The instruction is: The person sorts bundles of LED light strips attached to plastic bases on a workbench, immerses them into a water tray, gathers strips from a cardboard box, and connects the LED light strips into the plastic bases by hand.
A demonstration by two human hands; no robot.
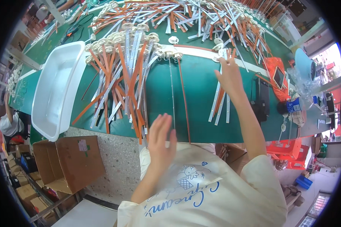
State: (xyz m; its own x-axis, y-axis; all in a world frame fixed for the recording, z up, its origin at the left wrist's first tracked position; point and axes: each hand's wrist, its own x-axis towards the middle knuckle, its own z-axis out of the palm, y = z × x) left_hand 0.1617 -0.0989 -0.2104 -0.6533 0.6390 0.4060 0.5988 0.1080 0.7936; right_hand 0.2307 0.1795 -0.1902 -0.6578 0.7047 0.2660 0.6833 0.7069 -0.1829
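My left hand (161, 138) is raised over the table's front edge, fingers stretched out and thumb apart, with nothing visible in it. Just beyond it, a thin white dotted strip (172, 94) and an orange-brown strip (184, 100) lie lengthwise, each joined to a small cream-white round piece at its far end. My right hand (230, 75) reaches forward, fingers spread, fingertips at the top of a small group of white and orange strips (219, 100). Its round white pieces (218, 47) lie at the fingertips; whether they are touched I cannot tell.
A big pile of similar strips (130, 79) lies left of centre, overhanging the edge; more (197, 17) spread behind. A white plastic tub (58, 87) stands left. At right are an orange bag (276, 77), a black box (262, 96) and a blue-labelled bottle (291, 106). Below left stands a cardboard box (70, 162).
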